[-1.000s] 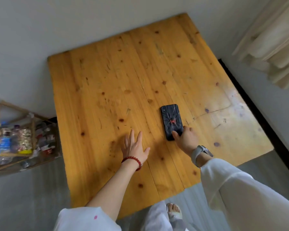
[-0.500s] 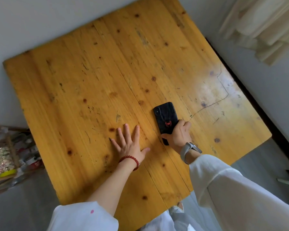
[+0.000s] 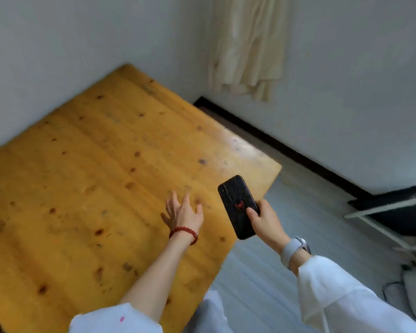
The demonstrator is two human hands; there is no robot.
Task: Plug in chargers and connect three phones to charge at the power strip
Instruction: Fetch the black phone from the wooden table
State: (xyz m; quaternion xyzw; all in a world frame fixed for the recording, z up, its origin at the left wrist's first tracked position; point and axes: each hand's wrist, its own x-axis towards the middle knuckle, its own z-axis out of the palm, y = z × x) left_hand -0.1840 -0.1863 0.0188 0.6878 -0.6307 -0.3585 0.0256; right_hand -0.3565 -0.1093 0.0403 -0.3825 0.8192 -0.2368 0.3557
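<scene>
Nearest the camera, two white sleeves frame the bottom edge, with a pale trouser leg between them above a grey floor. The right hand wears a grey watch at the wrist and grips the lower part of a black phone, fingers curled round its edge and thumb pressed on its back (a small red spider emblem shows just above the thumb). The phone is lifted off the table, tilted, its top end over the table's right edge and its lower end over the floor. The left hand, with a red bead bracelet at the wrist, reaches out over the wooden table with fingers spread and relaxed, holding nothing; whether the fingertips touch the wood cannot be told. The table is yellow pine, marked with dark knots. Beyond it stand grey-white walls, with a black skirting board running along the right one. A cream curtain hangs in the far corner. At far right, a white frame stands against something dark.
</scene>
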